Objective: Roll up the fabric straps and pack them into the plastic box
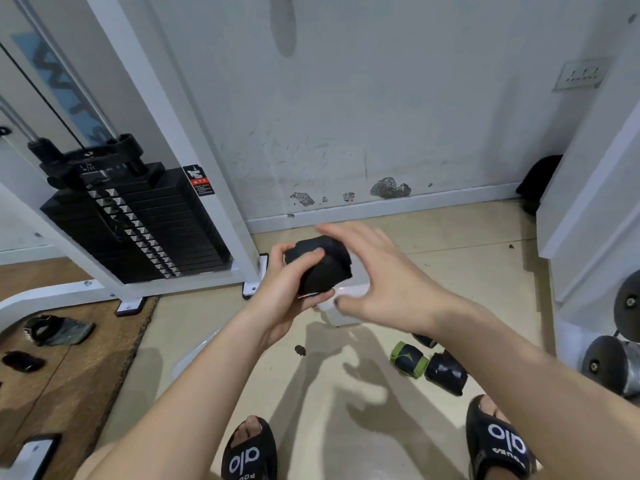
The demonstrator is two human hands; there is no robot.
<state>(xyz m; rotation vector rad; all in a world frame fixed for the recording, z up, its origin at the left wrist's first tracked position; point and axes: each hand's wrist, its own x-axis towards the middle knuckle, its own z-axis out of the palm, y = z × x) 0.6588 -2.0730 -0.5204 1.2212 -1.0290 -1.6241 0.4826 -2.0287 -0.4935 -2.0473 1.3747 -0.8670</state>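
I see the rolled black strap (320, 263) held up in the air in front of the white wall, above the floor. My left hand (291, 292) grips it from below and from the side, thumb curled over the top of the roll and fingers wrapped under it. My right hand (377, 275) is just right of the strap, fingers spread and fairly straight, holding nothing; whether its fingertips touch the roll I cannot tell, as that edge is blurred. Directly under the strap a white plastic box (341, 306) shows partly behind both hands; its inside is hidden from me. Below and right of the strap, on the floor, lie a green-edged rolled strap (408, 360) and, touching it, a black rolled strap (446, 372). Far left of the strap, two loose dark straps (59, 330) lie on the wooden floor. Left and above the strap stands the black weight stack (138, 223) in its white frame. Below the strap, my black slides (251, 452) show at the bottom edge.
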